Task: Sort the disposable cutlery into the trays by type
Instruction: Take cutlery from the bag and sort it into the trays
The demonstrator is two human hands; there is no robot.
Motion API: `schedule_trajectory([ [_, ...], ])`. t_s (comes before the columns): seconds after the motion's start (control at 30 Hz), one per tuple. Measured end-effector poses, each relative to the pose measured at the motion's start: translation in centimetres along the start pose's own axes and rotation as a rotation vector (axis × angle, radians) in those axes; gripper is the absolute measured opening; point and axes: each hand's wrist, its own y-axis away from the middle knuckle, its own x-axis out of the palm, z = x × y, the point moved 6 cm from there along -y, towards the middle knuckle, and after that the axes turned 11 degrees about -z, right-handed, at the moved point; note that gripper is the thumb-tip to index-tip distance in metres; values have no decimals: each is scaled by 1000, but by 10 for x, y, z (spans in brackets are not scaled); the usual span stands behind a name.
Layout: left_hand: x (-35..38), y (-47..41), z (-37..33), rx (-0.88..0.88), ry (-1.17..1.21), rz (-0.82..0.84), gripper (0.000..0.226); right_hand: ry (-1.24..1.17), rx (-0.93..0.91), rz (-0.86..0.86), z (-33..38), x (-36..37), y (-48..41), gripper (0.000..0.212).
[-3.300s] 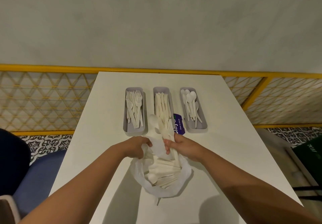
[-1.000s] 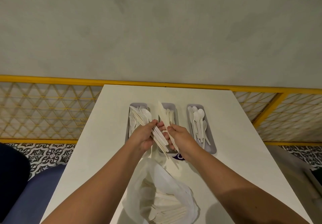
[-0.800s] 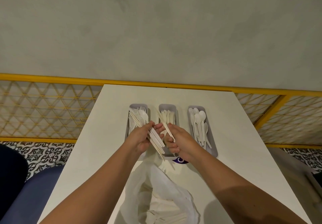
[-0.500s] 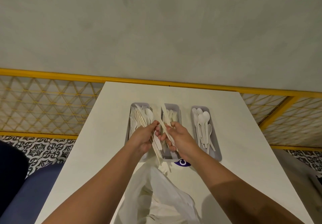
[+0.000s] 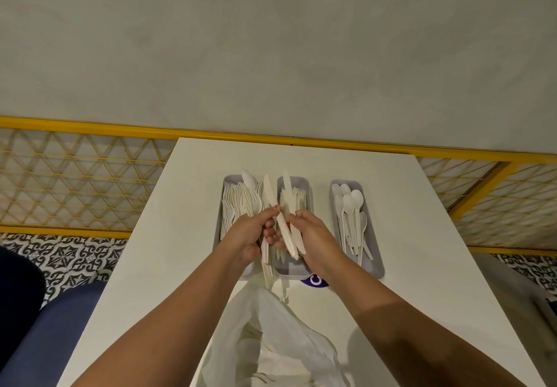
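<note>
Separating knives from a mixed handful seems to be the step in hand. The left hand [image 5: 244, 237] is gripping a bundle of white cutlery [image 5: 266, 194] just left of the middle tray [image 5: 301, 179], and the right hand [image 5: 315, 236] is pinching knives [image 5: 287, 231] over that tray. To do this well, the right hand should be drawing the knives fully clear of the bundle and then laying them lengthwise on those already lying there. The left hand should be holding firm so the spoon in the bundle is not slipping out. More cutlery is waiting in the bag [image 5: 280, 326] nearer than the middle tray.
</note>
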Motion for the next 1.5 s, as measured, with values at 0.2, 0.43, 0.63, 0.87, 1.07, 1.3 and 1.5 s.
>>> schedule_trajectory([
  [0.2,-4,-1,-2,5,28,9,8,29,-198,-161,23,-25,-1,18],
  [0.43,0,2,2,-47,15,18,12,142,-358,-53,38,-17,2,30],
  [0.63,0,-1,2,-26,-12,-17,20,360,-307,47,17,4,-1,38],
  [0.87,-5,-3,8,-84,-51,-31,14,352,-103,-19,-1,1,-20,59],
  [1.07,-15,-9,2,-88,52,41,15,622,-84,-219,-8,-26,-54,64],
  [1.3,-8,-3,-2,-94,105,193,17,847,-249,-147,-1,-11,-67,66],
  [1.5,-3,0,0,-109,91,248,20,573,-418,-223,24,-4,-42,21],
])
